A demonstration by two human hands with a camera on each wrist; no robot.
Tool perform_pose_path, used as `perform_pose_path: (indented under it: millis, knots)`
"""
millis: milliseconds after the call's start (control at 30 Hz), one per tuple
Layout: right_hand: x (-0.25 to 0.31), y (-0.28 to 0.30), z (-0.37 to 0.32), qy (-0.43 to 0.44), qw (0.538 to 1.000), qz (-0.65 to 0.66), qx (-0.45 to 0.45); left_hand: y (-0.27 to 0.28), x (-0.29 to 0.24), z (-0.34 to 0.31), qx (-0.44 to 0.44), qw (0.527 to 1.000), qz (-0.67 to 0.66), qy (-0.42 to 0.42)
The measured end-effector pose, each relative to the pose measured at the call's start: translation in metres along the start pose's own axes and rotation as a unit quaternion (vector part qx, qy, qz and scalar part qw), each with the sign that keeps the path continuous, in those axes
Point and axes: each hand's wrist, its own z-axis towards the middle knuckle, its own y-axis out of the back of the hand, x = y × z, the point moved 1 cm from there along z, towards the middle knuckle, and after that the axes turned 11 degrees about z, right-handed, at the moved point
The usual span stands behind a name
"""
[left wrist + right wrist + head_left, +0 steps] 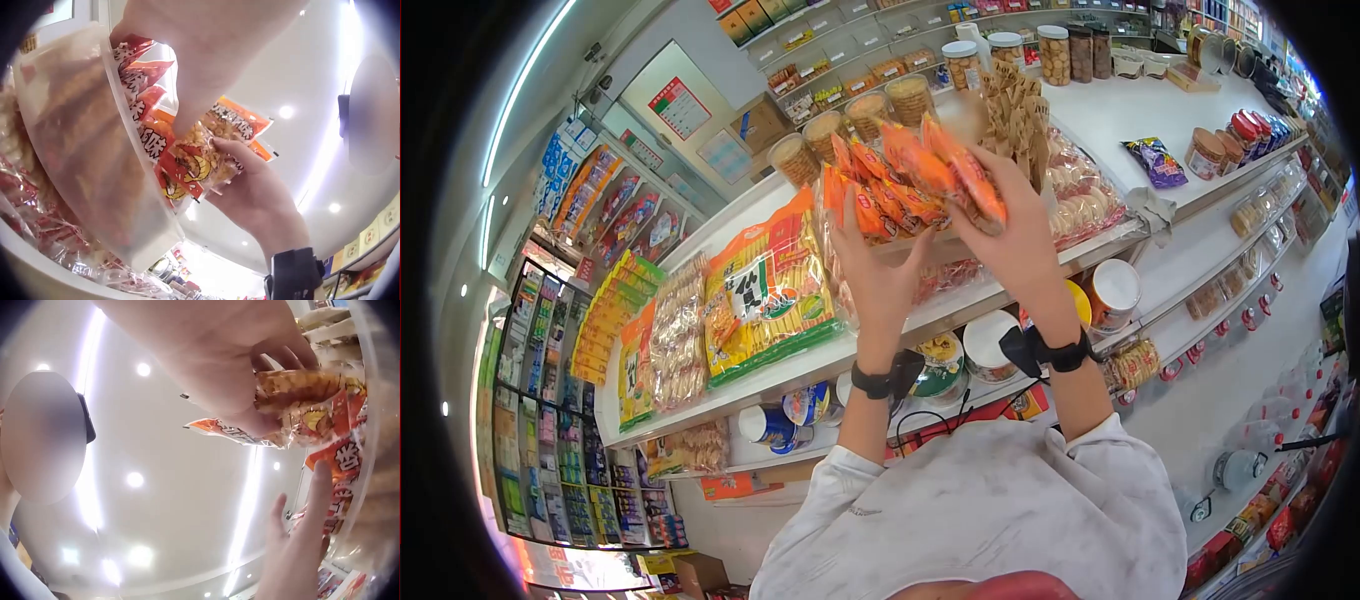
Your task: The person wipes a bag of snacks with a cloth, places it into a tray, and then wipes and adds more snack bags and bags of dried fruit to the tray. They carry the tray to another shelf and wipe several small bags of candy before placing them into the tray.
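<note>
The white counter (1115, 115) runs from 8 to 2 o'clock in the head view. Over it, a cloudy tub (81, 144) holds orange tub packets (905, 205), at 10 o'clock from the right hand (1010, 235), whose grip is closed on more, the held packets (965, 170); their long axis runs 11 to 5 o'clock. The left hand (878, 270), at 8 o'clock from the right, is farther from these, its fingers spread; contact with the tub is unclear.

Made out 味 on orange packets (150, 144) in the tub (81, 125), also on a held packet (240, 125). Yellow bag (750, 280): large characters, undeciphered. Red-headed notice (680, 107): too small.
</note>
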Motion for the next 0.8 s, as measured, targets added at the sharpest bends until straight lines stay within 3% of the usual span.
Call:
perform_pose_path:
  millis: [433, 733, 800]
  knots:
    - [-0.003, -0.003, 0.001, -0.006, 0.998, 0.017, -0.058, -0.007, 0.024, 0.008, -0.072, 0.993, 0.090, 0.028]
    - [-0.010, -0.010, 0.000, -0.061, 0.996, -0.059, 0.011, -0.003, 0.016, 0.012, -0.141, 0.976, 0.128, -0.108]
    - [-0.016, -0.010, 0.003, -0.077, 0.994, -0.070, 0.021, -0.007, 0.012, 0.014, -0.108, 0.988, 0.087, -0.061]
